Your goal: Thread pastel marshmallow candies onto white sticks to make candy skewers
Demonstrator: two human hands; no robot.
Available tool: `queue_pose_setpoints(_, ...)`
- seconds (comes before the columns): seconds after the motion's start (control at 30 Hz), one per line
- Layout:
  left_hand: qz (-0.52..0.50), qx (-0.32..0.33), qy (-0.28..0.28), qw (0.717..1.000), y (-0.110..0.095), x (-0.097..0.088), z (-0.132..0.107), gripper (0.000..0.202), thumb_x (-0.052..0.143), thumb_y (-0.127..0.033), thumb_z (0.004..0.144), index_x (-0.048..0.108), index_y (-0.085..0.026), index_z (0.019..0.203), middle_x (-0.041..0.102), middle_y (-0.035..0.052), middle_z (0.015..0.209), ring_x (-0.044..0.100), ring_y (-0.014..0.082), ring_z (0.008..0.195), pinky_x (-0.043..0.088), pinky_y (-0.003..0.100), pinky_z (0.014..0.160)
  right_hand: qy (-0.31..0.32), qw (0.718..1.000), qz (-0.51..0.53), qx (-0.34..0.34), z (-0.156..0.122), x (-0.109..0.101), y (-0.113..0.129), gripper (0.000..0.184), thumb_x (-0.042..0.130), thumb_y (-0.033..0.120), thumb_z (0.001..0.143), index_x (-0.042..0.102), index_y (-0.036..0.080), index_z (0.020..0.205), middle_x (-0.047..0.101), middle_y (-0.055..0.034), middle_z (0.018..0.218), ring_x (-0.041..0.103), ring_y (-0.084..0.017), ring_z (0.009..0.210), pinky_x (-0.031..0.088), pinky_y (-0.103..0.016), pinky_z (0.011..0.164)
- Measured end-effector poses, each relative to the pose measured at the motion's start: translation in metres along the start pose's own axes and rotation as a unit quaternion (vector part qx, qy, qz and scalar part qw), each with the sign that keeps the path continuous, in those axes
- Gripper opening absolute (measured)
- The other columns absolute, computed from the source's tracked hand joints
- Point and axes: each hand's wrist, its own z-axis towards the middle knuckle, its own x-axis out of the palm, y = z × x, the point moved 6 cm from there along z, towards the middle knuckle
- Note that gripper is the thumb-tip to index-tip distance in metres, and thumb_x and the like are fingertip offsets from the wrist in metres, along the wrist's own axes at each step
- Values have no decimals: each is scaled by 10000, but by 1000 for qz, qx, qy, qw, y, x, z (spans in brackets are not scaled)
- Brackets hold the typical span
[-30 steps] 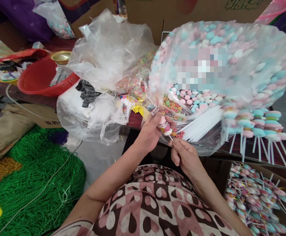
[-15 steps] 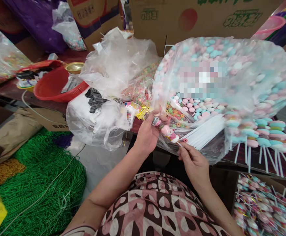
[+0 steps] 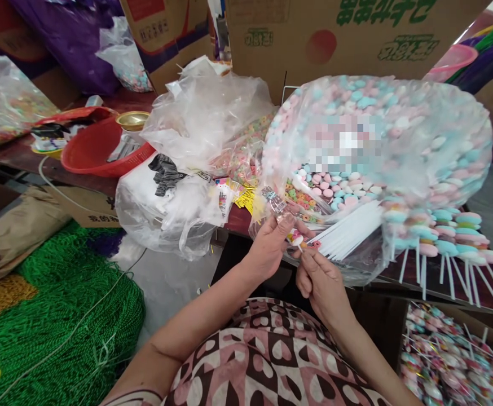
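Note:
A wrapped candy lollipop [image 3: 298,239] is held between my two hands. My left hand [image 3: 268,248] closes round its wrapper and hides most of the candy. The crinkled clear end of the wrapper [image 3: 272,199] sticks out above the left thumb. Just below the candy, my right hand [image 3: 320,275] pinches the white stick. Beyond the hands lie a bundle of white sticks [image 3: 350,230], ring-shaped candies [image 3: 300,194] and loose pink, blue and white candies [image 3: 343,189]. Yellow twist ties [image 3: 243,197] are left of the wrapper.
Stacked candies on sticks [image 3: 447,231] line the table's right edge. A box of wrapped lollipops [image 3: 449,361] is below. A big bag of candies [image 3: 436,129], a red basket [image 3: 98,152] and plastic bags [image 3: 212,113] stand on the table. Green cord [image 3: 73,316] is piled at left.
My left hand has shifted right and down over the lollipop, closer to my right hand. It now covers most of the candy, and the wrapper end shows above it.

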Motion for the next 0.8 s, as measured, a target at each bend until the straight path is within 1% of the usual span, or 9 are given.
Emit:
queue_pose_setpoints(0.1, -2, 19, 4, 1000, -2, -4, 0, 427, 761, -467, 734, 646, -223, 1064, 693, 27, 950, 655, 132, 810, 491, 228, 657, -3, 998, 64, 2, 4, 0, 6, 293, 614, 492, 880, 590, 200, 887, 363, 117, 413, 295, -71, 345, 246, -201, 370)
queue_pose_setpoints(0.17, 8, 28, -3, 1000, -1, -9, 1, 389, 786, -441, 713, 695, -211, 1014, 701, 24, 945, 643, 119, 814, 501, 243, 758, 0, 997, 72, -6, 6, 0, 11, 297, 614, 499, 876, 578, 205, 879, 375, 116, 413, 300, -72, 343, 255, -203, 370)
queue_pose_setpoints(0.23, 26, 22, 1, 999, 1, -10, 3, 320, 787, -416, 718, 727, -196, 944, 700, 17, 885, 632, 114, 798, 494, 248, 796, 15, 998, 68, -5, 6, 1, 13, 300, 596, 510, 884, 560, 212, 867, 374, 118, 403, 286, -74, 330, 259, -209, 365)
queue_pose_setpoints(0.33, 52, 16, 14, 998, 4, -10, 3, 284, 782, -412, 724, 739, -179, 881, 692, 14, 833, 615, 110, 779, 482, 242, 793, 28, 998, 54, -3, 4, 4, 14, 300, 562, 516, 904, 544, 218, 865, 370, 121, 385, 273, -76, 311, 255, -210, 358)
queue_pose_setpoints(0.43, 79, 8, 30, 996, 6, -6, 1, 298, 777, -408, 728, 729, -181, 916, 692, 12, 834, 571, 86, 691, 475, 224, 725, 19, 999, 17, -27, 4, 3, 15, 297, 529, 508, 932, 546, 220, 862, 419, 107, 391, 334, -83, 323, 280, -205, 370)
queue_pose_setpoints(0.57, 68, -18, 29, 997, 11, -3, 0, 278, 786, -362, 721, 697, -204, 932, 674, -5, 797, 554, 73, 638, 471, 201, 646, 18, 992, -107, -68, 4, 1, 22, 320, 473, 492, 968, 583, 209, 867, 491, 79, 427, 428, -95, 379, 376, -215, 437)
queue_pose_setpoints(0.67, 57, -24, 8, 998, 11, -5, 1, 246, 759, -396, 737, 670, -192, 842, 645, -7, 722, 584, 96, 644, 476, 215, 617, 22, 966, -228, -116, 6, -5, 35, 333, 475, 476, 964, 631, 206, 846, 596, 29, 534, 552, -128, 471, 477, -251, 518)
queue_pose_setpoints(0.73, 63, -12, -1, 998, 9, -7, 2, 238, 740, -397, 751, 649, -180, 787, 628, -8, 689, 584, 103, 640, 484, 229, 635, -40, 933, -303, -190, 7, -15, 52, 278, 514, 434, 952, 669, 211, 890, 689, -18, 689, 640, -162, 606, 529, -287, 614)
queue_pose_setpoints(0.8, 77, -5, 0, 997, 8, -8, 2, 224, 719, -378, 772, 629, -173, 759, 613, -11, 665, 576, 101, 638, 482, 233, 660, -116, 886, -360, -266, 6, -22, 69, 203, 562, 375, 933, 688, 219, 968, 733, -50, 838, 677, -189, 729, 549, -318, 704)
